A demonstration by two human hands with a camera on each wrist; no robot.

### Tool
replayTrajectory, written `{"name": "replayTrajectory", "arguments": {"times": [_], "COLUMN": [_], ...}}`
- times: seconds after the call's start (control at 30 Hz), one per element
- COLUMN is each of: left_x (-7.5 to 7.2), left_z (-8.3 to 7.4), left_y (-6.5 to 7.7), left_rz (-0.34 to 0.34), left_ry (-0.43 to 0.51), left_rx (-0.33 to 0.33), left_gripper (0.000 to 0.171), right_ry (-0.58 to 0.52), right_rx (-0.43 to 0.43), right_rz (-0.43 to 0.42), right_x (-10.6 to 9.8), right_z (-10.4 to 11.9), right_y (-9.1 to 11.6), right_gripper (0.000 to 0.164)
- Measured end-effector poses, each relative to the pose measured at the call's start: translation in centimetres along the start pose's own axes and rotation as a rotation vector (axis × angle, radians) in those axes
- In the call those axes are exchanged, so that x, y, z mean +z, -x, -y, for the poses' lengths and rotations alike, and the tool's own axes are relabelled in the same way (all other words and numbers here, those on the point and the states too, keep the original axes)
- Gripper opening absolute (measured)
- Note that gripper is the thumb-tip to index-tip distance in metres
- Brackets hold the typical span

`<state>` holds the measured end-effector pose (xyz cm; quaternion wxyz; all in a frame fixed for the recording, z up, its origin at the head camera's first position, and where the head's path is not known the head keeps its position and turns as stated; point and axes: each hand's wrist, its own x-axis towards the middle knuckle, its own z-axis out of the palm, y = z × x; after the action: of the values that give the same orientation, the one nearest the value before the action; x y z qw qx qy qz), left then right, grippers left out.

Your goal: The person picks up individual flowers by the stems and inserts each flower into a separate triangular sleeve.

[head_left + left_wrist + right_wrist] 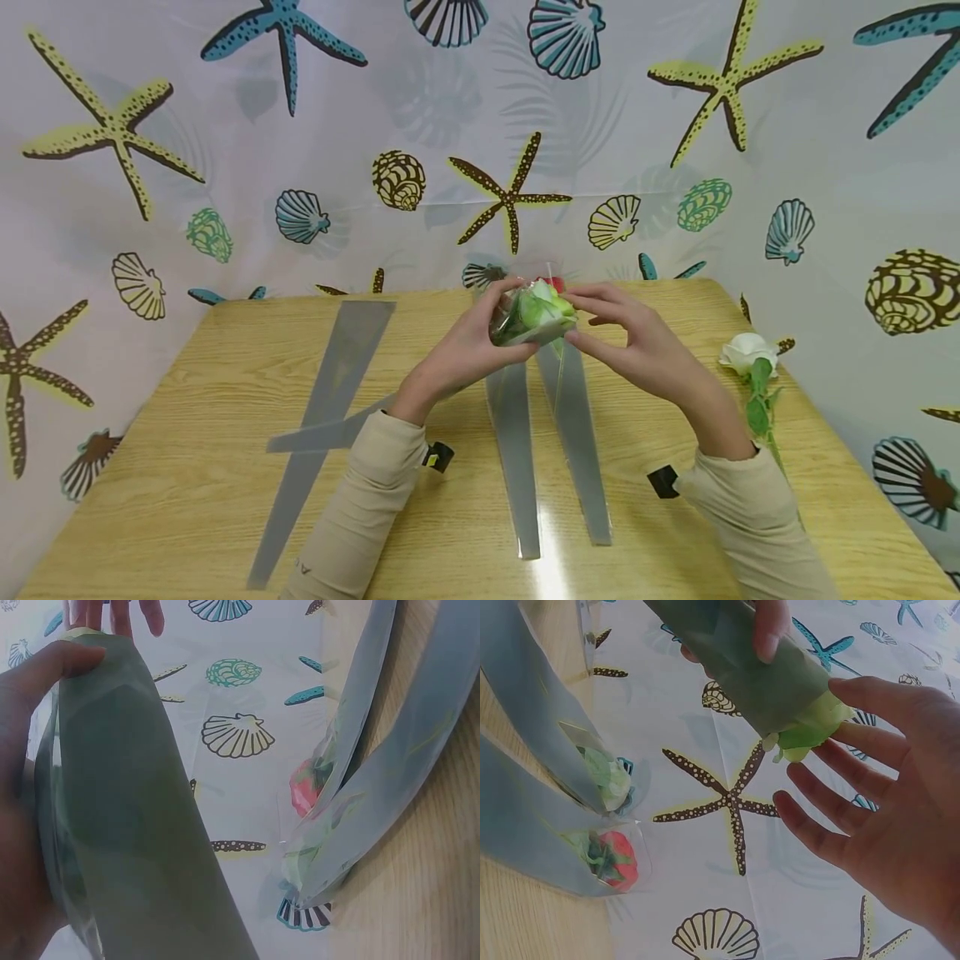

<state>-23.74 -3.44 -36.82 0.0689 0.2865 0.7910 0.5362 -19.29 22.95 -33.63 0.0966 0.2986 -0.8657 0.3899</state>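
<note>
My left hand [476, 333] grips a tapering grey flower sleeve [142, 787] near its wide end, the thumb on its face. A pale green-white rose [543, 307] pokes out of the sleeve's mouth; its stem is hidden inside. My right hand [885, 765] has its fingers spread and nearly straight, with the thumb and a fingertip touching the petals at the mouth. Behind the hands, two more long sleeves lie side by side on the table, one with a red rose [619, 859], the other with a whitish rose [613, 784].
A flat grey sleeve [348, 350] lies on the left part of the wooden table [202, 400]. One loose white rose [748, 353] with a green stem rests near the right edge. A cloth [337, 133] printed with shells and starfish hangs behind the table.
</note>
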Motion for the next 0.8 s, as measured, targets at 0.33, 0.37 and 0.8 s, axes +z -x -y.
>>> {"name": "replayTrajectory", "arguments": {"times": [0.33, 0.37, 0.8], "left_x": [-0.1, -0.2, 0.4], "left_z": [0.0, 0.0, 0.0], "left_y": [-0.2, -0.2, -0.5], "left_rz": [-0.018, -0.018, -0.155], "left_ry": [-0.124, -0.134, -0.078], "left_rx": [-0.047, -0.042, -0.011], "left_gripper": [0.079, 0.077, 0.043], "right_ry": [0.013, 0.012, -0.196], "right_rx": [-0.006, -0.01, 0.222], "right_rz": [-0.083, -0.095, -0.069], "right_x": [1.2, 1.4, 1.9], "right_z": [0.3, 0.3, 1.0], "right_y": [-0.4, -0.5, -0.6], "right_gripper": [0.04, 0.039, 0.039]}}
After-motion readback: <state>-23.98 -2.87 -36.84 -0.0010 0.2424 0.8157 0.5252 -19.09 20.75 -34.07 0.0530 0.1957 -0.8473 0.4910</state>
